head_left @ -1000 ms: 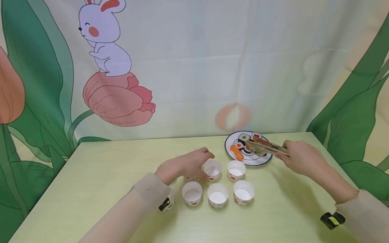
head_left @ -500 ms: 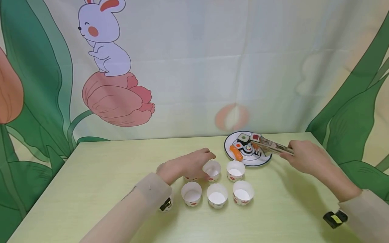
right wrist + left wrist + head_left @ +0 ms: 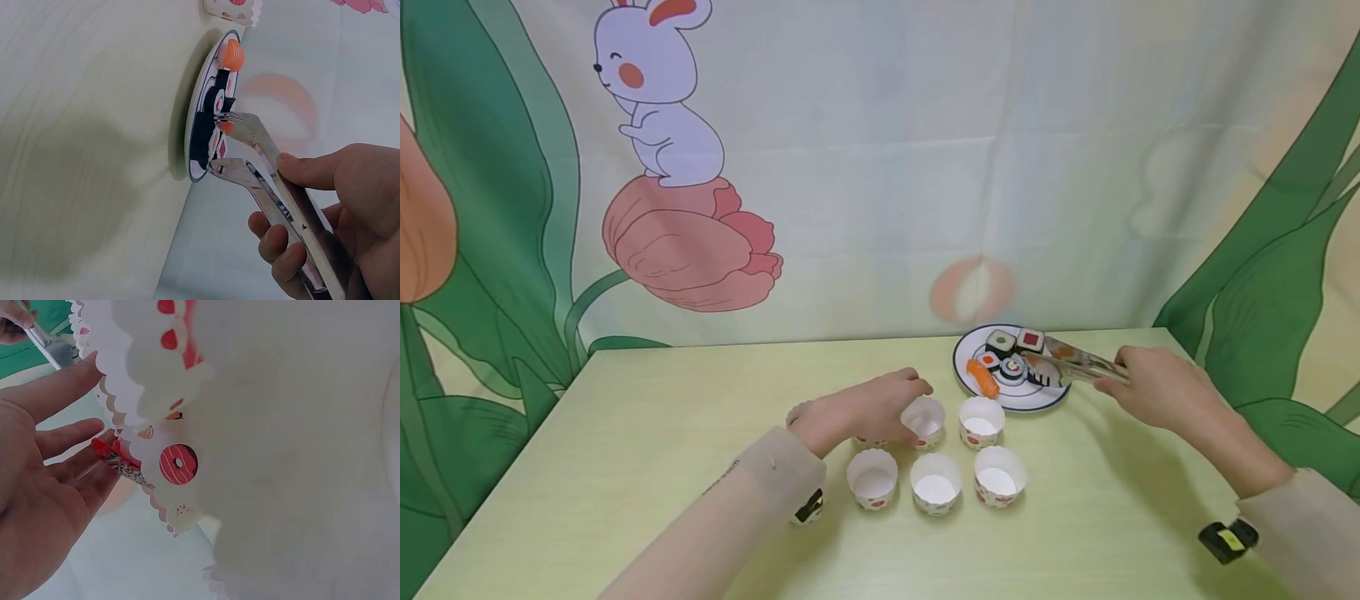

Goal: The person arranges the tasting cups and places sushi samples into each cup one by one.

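Gripping metal tongs (image 3: 300, 215), the right hand (image 3: 1161, 392) reaches in over the right side of the plate (image 3: 964, 357), thumb on one arm of the tongs and curled fingers on the other. Their tips stand apart at the sushi; whether they pinch a piece, I cannot tell. The plate, white with dark blue rings, sits at the back of the table (image 3: 647, 467), near the sheet (image 3: 865, 192). On it lie a green-centred roll (image 3: 1000, 341), a red-centred roll (image 3: 1031, 340) to its right, a round roll (image 3: 1013, 367) below them, and an orange piece (image 3: 983, 379) at the left.

The left hand (image 3: 867, 410), loosely spread, hangs over the cups (image 3: 936, 485), its thumb and fingertips at the left side of a back-row cup (image 3: 929, 421). The pictures do not settle how firmly it touches. The cups stand upright in two rows in front of the plate, those at the left partly hidden by the hand and sleeve (image 3: 760, 487). A printed doughnut (image 3: 179, 464) shows on one in the left wrist view. Behind the table, the sheet bears a rabbit (image 3: 673, 146) on a pink flower (image 3: 688, 250).
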{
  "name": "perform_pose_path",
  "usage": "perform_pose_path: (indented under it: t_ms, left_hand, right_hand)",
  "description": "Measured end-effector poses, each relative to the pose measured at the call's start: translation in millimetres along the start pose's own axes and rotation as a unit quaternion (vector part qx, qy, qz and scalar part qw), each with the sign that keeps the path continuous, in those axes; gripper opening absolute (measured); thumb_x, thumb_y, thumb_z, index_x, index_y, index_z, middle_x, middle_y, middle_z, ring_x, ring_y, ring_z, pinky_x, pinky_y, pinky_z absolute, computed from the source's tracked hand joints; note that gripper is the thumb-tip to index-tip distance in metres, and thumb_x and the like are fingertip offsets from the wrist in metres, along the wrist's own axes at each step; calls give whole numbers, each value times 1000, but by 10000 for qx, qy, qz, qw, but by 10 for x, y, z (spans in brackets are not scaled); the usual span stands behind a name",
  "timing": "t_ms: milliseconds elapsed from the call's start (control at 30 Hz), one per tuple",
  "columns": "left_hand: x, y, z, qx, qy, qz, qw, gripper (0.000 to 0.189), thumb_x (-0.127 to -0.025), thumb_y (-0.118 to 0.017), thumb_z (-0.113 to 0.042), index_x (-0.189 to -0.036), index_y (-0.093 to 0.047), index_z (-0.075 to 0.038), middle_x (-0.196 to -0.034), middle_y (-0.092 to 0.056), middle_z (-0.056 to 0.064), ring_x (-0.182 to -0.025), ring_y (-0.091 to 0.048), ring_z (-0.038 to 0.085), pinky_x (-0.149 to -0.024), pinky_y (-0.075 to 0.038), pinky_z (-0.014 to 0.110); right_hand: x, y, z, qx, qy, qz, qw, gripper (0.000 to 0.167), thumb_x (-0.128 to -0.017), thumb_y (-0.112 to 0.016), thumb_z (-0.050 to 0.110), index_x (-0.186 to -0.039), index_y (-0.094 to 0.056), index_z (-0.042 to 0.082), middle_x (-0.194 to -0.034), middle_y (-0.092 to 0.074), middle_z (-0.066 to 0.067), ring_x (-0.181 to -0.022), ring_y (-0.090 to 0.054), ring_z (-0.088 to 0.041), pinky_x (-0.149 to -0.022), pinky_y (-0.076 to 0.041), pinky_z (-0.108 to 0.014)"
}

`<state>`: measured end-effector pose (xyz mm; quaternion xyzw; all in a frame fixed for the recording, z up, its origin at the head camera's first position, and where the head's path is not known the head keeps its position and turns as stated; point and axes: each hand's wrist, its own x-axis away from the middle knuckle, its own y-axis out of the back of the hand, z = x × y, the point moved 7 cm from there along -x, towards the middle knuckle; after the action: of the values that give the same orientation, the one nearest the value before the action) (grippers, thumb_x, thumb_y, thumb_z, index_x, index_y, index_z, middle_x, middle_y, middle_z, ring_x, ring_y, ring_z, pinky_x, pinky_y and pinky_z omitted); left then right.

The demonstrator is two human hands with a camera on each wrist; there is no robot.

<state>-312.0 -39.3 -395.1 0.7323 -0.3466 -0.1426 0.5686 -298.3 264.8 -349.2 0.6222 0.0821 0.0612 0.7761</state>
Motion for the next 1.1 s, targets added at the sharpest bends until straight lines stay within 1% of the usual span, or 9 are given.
perform_pose_path:
  t_ms: [133, 300, 467, 767, 1100]
  left_hand:
    - [-7, -2, 3, -28, 12, 9, 10000, 68, -90, -83, -25, -146, -52, -1, -140, -50, 12, -126, -53, 25, -109, -42, 39]
    - [-12, 2, -12, -106, 38, 51, 9999, 68, -91, -82, -26, -146, -51, -1, -141, -50, 13, -125, -53, 25, -109, -42, 38]
    - [-12, 12, -27, -203, 136, 138, 9996, 70, -91, -81, -28, -148, -50, -1, -141, -50, 13, -125, -54, 25, -108, -43, 38]
    - [-8, 9, -18, -332, 315, 275, 9986, 69, -92, -80, -32, -147, -51, -3, -140, -53, 11, -125, -54, 24, -109, -43, 38]
    - [-8, -8, -7, -263, 292, 305, 9988, 63, -93, -79, -30, -145, -54, -4, -140, -54, 11, -125, -54, 23, -108, -43, 37]
  right_hand:
    - [-4, -14, -10, -38, -87, -5, 10000, 34, -98, -69, 32, -95, -61, -1, -70, -54, -4, -58, -48, -20, -49, -36, -35]
    - [-5, -29, -42, -17, -129, 16, 9999, 37, -97, -71, 33, -95, -61, -2, -70, -53, -5, -58, -48, -21, -49, -36, -35]
    - [-23, -61, -63, 29, -155, 65, 9999, 36, -97, -71, 34, -90, -60, 1, -68, -51, -4, -58, -47, -21, -50, -35, -35]
    - [-37, -82, -86, 71, -73, 39, 9999, 35, -98, -70, 34, -90, -59, 1, -67, -49, -4, -57, -46, -21, -49, -34, -34]
    - [-37, -117, -82, 51, -10, -73, 10000, 33, -98, -71, 31, -89, -59, 1, -67, -49, -4, -57, -45, -20, -49, -34, -34]
